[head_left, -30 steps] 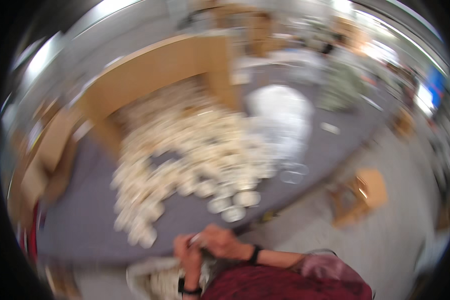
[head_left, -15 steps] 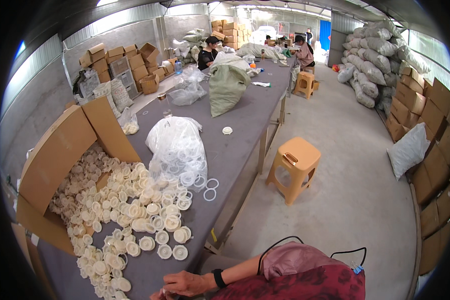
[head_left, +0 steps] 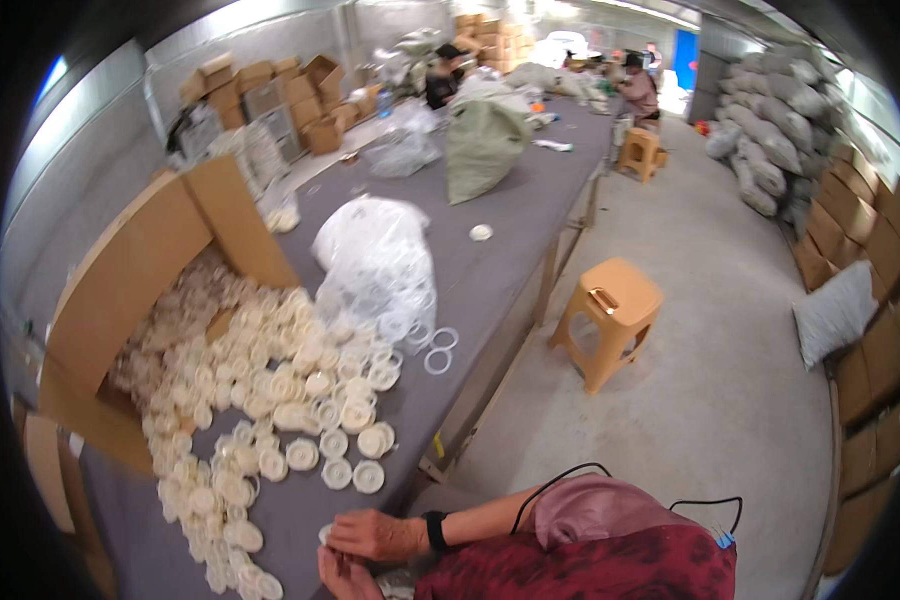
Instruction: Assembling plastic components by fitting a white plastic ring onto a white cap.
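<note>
My right hand, with a black band at its wrist, is at the near table edge, its fingers closed on a pale round plastic cap. My left hand is just below, fingers curled up against the same cap, partly cut off by the lower edge. Left of them, many cream plastic caps spread over the grey table. They spill from a cardboard box lying on its side. Behind the caps, a clear plastic bag holds translucent rings, and loose rings lie beside it.
Farther along the table stands a green woven sack. A single cap lies near it. An orange stool stands on the floor to the right. Stacked sacks and cartons line the right wall. Other people sit farther down the table.
The view has shifted, so the scene sits higher and farther right. Both my hands show more fully, and the cap at their fingertips has come into sight.
</note>
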Demonstrator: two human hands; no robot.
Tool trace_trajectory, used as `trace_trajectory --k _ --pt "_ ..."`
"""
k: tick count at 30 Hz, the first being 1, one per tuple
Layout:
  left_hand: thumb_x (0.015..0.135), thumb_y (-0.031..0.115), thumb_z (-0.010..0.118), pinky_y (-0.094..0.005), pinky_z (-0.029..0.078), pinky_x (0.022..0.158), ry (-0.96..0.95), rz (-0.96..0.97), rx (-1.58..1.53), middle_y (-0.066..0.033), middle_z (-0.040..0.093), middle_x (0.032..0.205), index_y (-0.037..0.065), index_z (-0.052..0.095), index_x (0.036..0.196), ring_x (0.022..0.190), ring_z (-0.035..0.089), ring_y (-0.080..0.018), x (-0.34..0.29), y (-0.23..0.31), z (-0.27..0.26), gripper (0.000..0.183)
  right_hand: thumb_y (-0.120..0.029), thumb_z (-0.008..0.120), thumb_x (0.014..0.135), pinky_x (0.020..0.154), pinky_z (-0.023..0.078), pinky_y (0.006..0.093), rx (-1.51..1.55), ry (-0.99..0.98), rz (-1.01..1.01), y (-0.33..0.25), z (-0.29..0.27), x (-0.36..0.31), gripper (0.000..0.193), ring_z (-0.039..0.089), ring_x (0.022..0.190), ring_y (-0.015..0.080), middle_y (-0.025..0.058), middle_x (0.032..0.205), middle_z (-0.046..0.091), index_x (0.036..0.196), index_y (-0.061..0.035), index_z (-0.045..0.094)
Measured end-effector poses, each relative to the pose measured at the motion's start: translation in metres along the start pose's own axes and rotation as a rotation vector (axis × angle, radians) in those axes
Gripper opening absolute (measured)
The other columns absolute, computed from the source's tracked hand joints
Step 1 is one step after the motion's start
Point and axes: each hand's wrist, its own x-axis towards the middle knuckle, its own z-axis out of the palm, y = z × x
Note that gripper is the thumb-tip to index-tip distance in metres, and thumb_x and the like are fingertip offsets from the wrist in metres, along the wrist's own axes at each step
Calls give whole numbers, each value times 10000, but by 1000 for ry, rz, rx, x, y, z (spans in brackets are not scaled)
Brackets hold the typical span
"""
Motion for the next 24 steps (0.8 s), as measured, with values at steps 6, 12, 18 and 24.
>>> trace_trajectory --k 6,12,18,24 --pt "944 50 600 -293 505 874 34 -604 -711 -36 632 1002 30 592 1121 960 616 -150 33 -32 -18 178 -69 655 793 761 549 374 -11 -91 -1 5 -33 8 313 667 863 262 97 970 667 1100 -6 658" --pt "984 165 632 -328 517 903 66 -537 -496 -81 666 1099 23 592 1115 986 642 -172 40 7 10 197 -2 678 832 760 533 360 219 103 547 10 -61 4 382 649 873 260 117 1005 644 1211 -2 634" --pt "992 204 631 -344 531 924 -40 -550 -597 -106 667 1141 17 588 1144 1040 651 -194 36 0 8 245 -14 661 917 824 537 280 1080 51 943 7 -44 5 395 636 968 129 63 1082 649 1302 28 584" --pt "965 223 666 -337 539 906 -22 -612 -629 -111 656 1195 15 555 1260 1042 651 -197 34 1 8 378 2 657 929 789 537 256 1060 23 934 12 -45 -5 332 648 890 107 54 1040 667 1256 36 611"
